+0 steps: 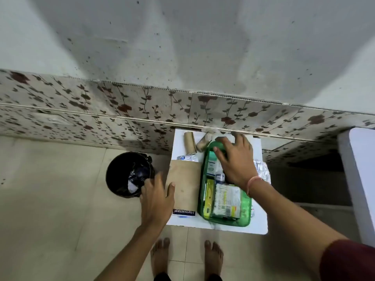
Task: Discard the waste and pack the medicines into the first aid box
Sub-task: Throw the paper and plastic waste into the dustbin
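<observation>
A small white table [261, 220] stands against the flower-patterned wall tiles [101, 110], and the person stands barefoot at its near edge. On the right half of the table lies the green first aid box [246, 209], open at the top and already holding several packs: a white box with printed stripes [227, 199] near its near end, a yellow-green pack [209, 197] along its left wall, and a white-and-green carton [212, 165] further back.

The right hand [235, 159] is spread, palm down, over the far end of the box, fingers splayed and bent; I cannot tell whether it has hold of anything beneath it. A thread band circles that wrist.

Foil blister strips [262, 171] lie along the table's right edge, just beside the box. At the far left corner two cardboard rolls [190, 142] lie side by side. A tan bandage strip [184, 185] runs along the left edge, ending in a Hansaplast label [184, 212] near the near left corner.

The left hand [156, 199] hangs open with nothing in it, thumb over the tan strip's left edge, fingers pointing toward the black waste bin [115, 179] on the floor just left of the table. Crumpled wrappers [136, 179] sit inside its black liner.
</observation>
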